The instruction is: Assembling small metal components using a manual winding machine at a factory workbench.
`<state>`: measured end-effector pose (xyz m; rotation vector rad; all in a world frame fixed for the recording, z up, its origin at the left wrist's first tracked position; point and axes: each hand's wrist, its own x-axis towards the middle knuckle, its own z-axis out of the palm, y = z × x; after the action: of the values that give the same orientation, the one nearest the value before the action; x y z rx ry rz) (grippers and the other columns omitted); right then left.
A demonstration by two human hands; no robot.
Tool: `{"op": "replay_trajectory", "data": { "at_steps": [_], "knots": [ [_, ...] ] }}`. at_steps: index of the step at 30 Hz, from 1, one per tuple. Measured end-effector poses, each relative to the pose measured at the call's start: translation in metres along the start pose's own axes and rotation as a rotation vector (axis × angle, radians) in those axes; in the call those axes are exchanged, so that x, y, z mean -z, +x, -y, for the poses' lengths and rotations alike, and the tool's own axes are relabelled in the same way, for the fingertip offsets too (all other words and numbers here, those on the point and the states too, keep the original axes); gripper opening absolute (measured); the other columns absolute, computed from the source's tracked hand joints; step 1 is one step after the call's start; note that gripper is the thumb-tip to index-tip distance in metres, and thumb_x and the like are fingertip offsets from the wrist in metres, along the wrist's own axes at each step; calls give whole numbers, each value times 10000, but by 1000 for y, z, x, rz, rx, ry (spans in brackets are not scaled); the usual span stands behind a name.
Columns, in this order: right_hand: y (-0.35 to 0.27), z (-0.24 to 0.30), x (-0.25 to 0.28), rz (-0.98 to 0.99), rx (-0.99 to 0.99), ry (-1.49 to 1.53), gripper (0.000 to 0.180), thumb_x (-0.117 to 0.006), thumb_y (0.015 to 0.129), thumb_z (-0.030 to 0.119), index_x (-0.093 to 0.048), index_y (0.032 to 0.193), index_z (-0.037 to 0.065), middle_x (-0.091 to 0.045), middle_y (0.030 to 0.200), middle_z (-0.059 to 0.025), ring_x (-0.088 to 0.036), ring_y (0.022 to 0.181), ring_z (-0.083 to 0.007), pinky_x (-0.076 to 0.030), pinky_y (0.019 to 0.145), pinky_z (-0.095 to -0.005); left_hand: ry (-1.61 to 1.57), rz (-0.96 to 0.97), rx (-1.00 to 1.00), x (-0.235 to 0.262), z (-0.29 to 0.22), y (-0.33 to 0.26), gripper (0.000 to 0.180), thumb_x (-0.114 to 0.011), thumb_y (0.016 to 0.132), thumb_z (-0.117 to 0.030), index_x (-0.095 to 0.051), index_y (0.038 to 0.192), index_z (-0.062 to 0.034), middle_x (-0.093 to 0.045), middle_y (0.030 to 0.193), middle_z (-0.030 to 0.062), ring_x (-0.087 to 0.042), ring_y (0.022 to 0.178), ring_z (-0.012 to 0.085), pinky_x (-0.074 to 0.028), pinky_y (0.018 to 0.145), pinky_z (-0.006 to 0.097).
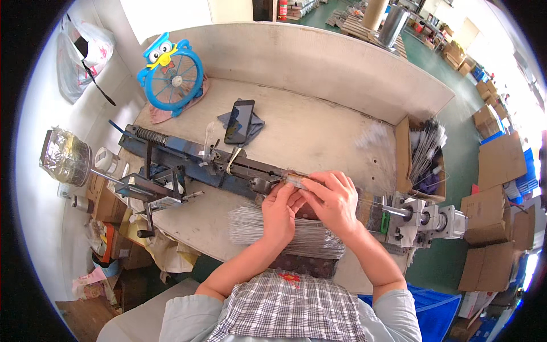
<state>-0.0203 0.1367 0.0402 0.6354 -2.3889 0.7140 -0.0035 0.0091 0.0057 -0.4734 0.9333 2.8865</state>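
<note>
A long blue machine (188,162) lies across my bench (319,131), its long axis running from far on my left to just past my right hand. A flat sheaf of thin wires (250,225) lies under both wrists, its strands running left to right. My right hand (333,199) curls over the machine's near end, fingers pinching something small I cannot make out. My left hand (279,214) touches it from the left, fingertips meeting the same spot, both forearms bent inward.
</note>
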Motion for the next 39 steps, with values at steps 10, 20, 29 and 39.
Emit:
{"op": "replay_trajectory", "data": {
  "at_steps": [10,20,29,39],
  "knots": [
    [2,-2,-1,30,26,21,217,-739,671,151,-693,881,123,-641,907,-9,-602,842,-212,-475,706,-346,20,42,1,5,6,1,156,-547,910,-101,-578,1047,-32,-648,982,74,-634,901,155,-502,820,302],
    [9,3,27,156,-72,-102,255,-755,655,195,-683,866,72,-643,847,-30,-591,847,-227,-453,744,-357,10,46,54,8,-1,2,292,-468,945,-242,-556,1113,-20,-632,1037,89,-613,939,192,-478,864,330],
    [-14,-2,29,184,-62,-77,112,-697,725,131,-673,818,75,-606,749,-36,-571,814,-224,-442,750,-352,101,29,121,-5,-10,-11,624,-256,967,-549,-496,1213,-28,-581,1144,114,-546,1067,229,-432,903,373],
    [-48,-8,35,343,-205,81,118,-656,778,131,-665,885,81,-642,823,-58,-619,795,-249,-511,667,-365,415,98,143,27,-8,-25,597,-387,970,-446,-342,1371,-6,-428,1366,156,-454,1234,254,-382,994,408]
  ]
}}
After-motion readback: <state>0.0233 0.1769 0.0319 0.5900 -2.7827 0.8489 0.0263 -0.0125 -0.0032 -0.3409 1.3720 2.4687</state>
